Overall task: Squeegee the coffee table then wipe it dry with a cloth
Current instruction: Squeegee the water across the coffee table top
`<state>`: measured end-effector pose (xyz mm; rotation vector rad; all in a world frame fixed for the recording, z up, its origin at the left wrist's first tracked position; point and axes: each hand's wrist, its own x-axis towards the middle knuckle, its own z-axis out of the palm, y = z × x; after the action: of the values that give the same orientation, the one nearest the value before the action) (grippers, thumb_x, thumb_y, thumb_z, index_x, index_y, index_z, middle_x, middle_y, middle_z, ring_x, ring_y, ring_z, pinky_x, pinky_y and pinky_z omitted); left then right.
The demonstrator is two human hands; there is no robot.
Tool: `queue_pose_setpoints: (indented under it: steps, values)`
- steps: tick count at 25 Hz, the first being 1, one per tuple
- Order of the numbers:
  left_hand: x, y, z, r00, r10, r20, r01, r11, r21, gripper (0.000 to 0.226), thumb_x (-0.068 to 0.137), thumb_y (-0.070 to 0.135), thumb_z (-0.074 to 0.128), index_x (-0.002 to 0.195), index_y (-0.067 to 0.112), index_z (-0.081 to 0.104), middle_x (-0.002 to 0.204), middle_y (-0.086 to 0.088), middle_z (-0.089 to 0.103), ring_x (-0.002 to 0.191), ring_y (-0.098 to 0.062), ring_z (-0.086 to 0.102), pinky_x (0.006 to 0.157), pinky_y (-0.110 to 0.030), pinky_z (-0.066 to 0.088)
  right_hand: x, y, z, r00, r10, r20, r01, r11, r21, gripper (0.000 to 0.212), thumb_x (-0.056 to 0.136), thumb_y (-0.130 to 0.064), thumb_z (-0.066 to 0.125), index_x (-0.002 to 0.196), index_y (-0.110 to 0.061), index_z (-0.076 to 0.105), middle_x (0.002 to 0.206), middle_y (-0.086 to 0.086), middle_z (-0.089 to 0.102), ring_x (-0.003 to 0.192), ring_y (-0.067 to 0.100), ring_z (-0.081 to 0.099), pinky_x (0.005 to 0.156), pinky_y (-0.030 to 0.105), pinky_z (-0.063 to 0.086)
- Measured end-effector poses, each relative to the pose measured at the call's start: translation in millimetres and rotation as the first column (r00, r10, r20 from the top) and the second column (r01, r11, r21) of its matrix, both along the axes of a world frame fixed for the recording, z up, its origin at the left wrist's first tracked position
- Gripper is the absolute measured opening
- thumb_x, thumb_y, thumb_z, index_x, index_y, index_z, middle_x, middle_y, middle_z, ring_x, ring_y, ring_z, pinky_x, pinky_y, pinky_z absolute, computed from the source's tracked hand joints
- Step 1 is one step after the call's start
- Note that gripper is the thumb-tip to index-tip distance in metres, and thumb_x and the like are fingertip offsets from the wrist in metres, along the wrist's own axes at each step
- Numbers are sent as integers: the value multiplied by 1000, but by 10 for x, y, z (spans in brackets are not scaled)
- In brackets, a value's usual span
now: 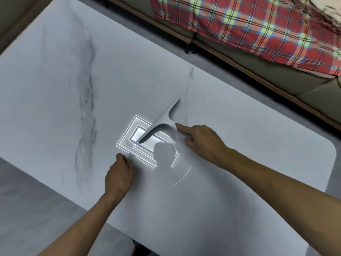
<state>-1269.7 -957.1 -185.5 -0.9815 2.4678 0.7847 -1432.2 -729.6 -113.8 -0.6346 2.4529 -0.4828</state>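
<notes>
The white marble coffee table (73,93) with grey veins fills most of the head view. A grey T-shaped squeegee (162,122) lies with its blade on the glossy top near the middle, over the reflection of a ceiling light. My right hand (201,141) grips the squeegee's handle from the right, index finger stretched along it. My left hand (119,174) rests on the table just left of the reflection, fingers curled, holding nothing. No cloth is in view.
A sofa (276,85) with a red plaid blanket (249,28) runs along the far side of the table, a narrow strip of grey floor between them. Grey floor (27,209) lies at the near left. The table's rounded corner (330,150) is at the right.
</notes>
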Motion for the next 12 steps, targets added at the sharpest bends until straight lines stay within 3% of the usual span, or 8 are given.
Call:
queue_pose_setpoints:
  steps: [2,5,8,12]
  values:
    - [115,-182,-51,996,90,25,-90,996,15,8,90,17,48,93,14,41,76,-2,55,62,-17,52,48,-27,32,163,-451,-158,998,63,3,-63,998,-30,52,96,-22,44,145,-37,36,101,10,62,96,34,59,83,40,49]
    - [298,-376,-114,988,137,78,-142,988,65,10,88,14,48,94,14,40,78,-2,55,65,-18,51,49,-29,31,536,-642,-342,993,104,-63,-104,995,2,53,97,-21,42,147,-34,30,98,10,57,89,35,59,75,38,45]
    - [477,-449,-151,986,86,143,-102,989,108,9,88,12,47,91,13,39,80,-6,55,63,-19,49,49,-29,30,868,-238,-335,981,182,-66,-176,981,86,57,96,-20,40,148,-41,26,99,5,57,86,31,60,68,33,40]
    - [508,-380,-153,981,-52,186,20,985,170,13,83,4,51,91,10,42,97,-10,49,65,-21,50,49,-27,31,977,627,-35,976,215,24,-213,940,265,63,91,-21,42,143,-53,28,81,-8,47,78,19,58,65,28,40]
